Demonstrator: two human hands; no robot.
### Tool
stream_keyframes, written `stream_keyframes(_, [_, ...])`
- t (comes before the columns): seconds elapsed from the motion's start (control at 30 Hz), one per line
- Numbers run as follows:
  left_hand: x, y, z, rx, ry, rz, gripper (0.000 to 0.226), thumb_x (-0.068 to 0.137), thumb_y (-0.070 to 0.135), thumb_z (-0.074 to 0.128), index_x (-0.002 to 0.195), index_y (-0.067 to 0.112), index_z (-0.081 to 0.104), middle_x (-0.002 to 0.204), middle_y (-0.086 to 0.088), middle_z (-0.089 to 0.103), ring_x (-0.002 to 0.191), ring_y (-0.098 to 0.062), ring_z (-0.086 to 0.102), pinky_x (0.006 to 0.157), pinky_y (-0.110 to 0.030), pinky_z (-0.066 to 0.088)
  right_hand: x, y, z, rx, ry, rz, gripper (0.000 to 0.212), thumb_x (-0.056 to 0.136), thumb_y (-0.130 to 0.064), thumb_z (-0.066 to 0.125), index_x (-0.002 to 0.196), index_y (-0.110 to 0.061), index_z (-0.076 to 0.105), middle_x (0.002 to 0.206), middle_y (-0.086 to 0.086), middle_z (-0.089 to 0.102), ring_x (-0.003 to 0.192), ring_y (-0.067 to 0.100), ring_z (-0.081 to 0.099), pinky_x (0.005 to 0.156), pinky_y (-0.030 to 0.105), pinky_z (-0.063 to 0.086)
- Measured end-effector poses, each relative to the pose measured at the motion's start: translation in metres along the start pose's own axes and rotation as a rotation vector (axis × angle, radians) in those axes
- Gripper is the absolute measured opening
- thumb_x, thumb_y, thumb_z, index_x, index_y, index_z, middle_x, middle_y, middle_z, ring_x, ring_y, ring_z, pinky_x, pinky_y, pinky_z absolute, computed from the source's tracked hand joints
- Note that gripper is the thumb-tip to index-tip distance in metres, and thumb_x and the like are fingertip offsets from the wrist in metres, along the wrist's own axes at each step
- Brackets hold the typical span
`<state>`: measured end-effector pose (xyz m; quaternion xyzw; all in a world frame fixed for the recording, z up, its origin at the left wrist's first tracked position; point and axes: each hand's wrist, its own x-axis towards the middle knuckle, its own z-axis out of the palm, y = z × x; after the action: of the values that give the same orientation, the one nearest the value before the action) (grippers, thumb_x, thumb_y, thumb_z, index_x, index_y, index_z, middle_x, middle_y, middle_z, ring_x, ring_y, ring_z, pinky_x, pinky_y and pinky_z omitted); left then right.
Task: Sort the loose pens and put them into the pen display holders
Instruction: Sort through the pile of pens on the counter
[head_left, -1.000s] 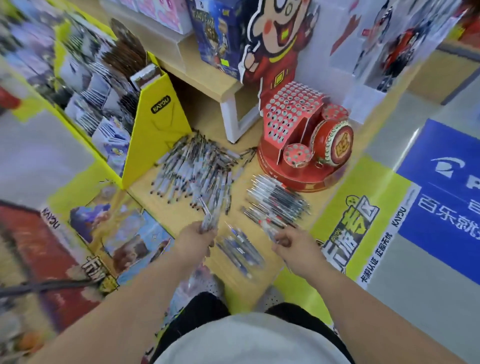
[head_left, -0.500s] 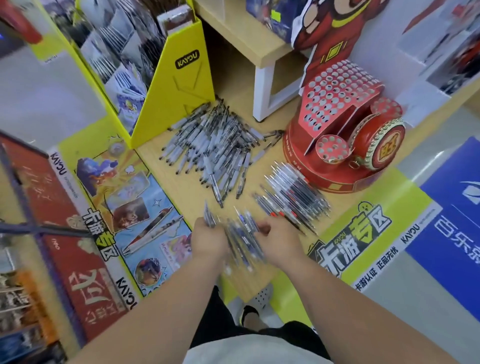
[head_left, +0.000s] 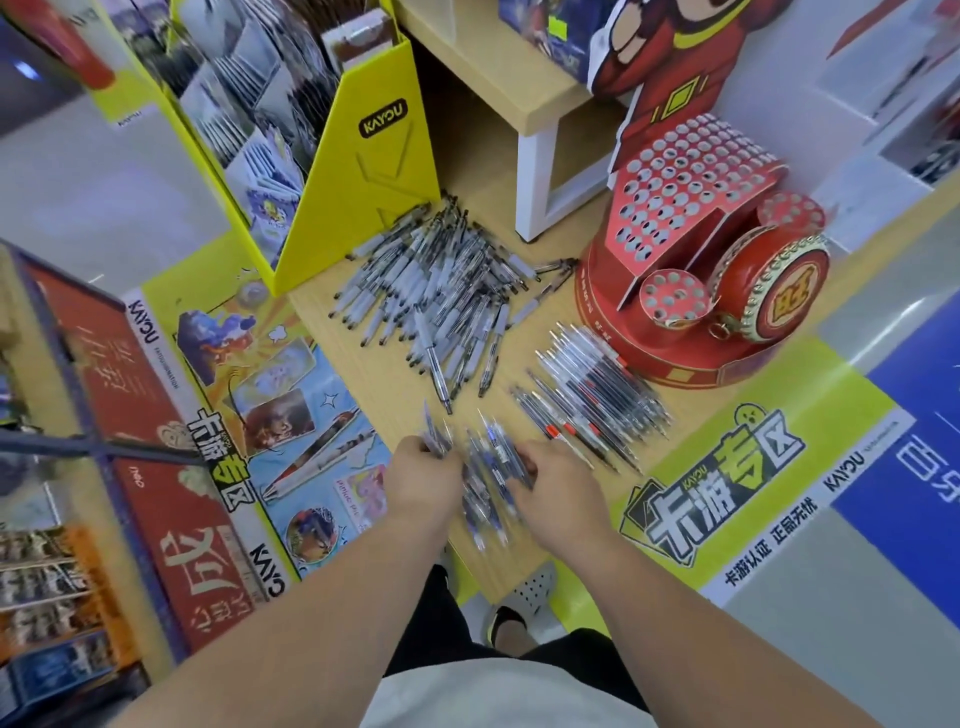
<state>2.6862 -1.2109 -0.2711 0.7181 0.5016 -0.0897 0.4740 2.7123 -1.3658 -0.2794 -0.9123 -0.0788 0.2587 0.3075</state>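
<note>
A small pen bunch (head_left: 434, 441) is gripped in the curled left hand (head_left: 423, 480). Blue pens (head_left: 485, 499), blurred, at the desk (head_left: 384, 395) near edge, are touched by the right hand (head_left: 561, 491); grip cannot be told.

Yellow KAYOU display box (head_left: 363, 171) stands on table (head_left: 374, 395), back left, filled with card packs (head_left: 260, 130). Wooden shelf riser (head_left: 488, 78) on white leg (head_left: 535, 187) behind it. Cartoon cutout in red (head_left: 675, 67) upright at back right. Illustrated poster (head_left: 291, 415) runs along the table's left edge; red panel with characters (head_left: 156, 467) beside it. Yellow-green KAYOU banner (head_left: 727, 467) on right edge. Blue floor sign (head_left: 919, 441) far right. White perforated shoe (head_left: 530, 592) below table edge.
</note>
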Motion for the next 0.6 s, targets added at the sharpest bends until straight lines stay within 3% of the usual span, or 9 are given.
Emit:
stream_keyframes(0.13, [-0.001,0.0,-0.001,-0.007,-0.019,0.001,0.011,0.089,0.02,0.07,0.087,0.017,0.059,0.083,-0.013,0.069,0.072,-0.034,0.07,0.069,-0.047,0.062,0.001,-0.002,-0.001,-0.007,-0.018,-0.004,0.049,0.097,-0.031,0.061,0.144,-0.024,0.051,0.13,0.001,0.053,0.098,0.017,0.062,0.087,0.032,0.052])
stream_keyframes(0.33, [0.003,-0.001,-0.006,0.07,-0.048,0.053,0.023,0.083,0.019,0.076,0.086,0.025,0.054,0.083,-0.003,0.064,0.071,-0.031,0.071,0.064,-0.049,0.062,0.006,-0.001,0.001,0.028,-0.011,0.0,0.05,0.096,-0.033,0.063,0.143,-0.024,0.052,0.136,0.001,0.053,0.084,0.007,0.058,0.083,0.027,0.051])
stream_keyframes(0.47, [0.005,-0.002,-0.011,0.148,-0.049,0.102,0.035,0.08,0.028,0.08,0.102,0.022,0.054,0.082,0.0,0.064,0.066,-0.028,0.07,0.062,-0.042,0.061,0.005,0.003,0.002,0.054,0.005,-0.007,0.054,0.094,-0.034,0.066,0.145,-0.024,0.05,0.134,-0.001,0.054,0.095,0.008,0.056,0.084,0.023,0.045])
stream_keyframes(0.6, [0.01,-0.006,-0.014,0.154,-0.025,0.096,0.042,0.082,0.04,0.079,0.113,0.02,0.058,0.083,0.007,0.062,0.073,-0.02,0.068,0.069,-0.037,0.057,0.001,0.005,0.003,0.047,0.028,-0.018,0.059,0.092,-0.037,0.067,0.147,-0.029,0.045,0.13,-0.004,0.052,0.091,0.006,0.051,0.08,0.023,0.044])
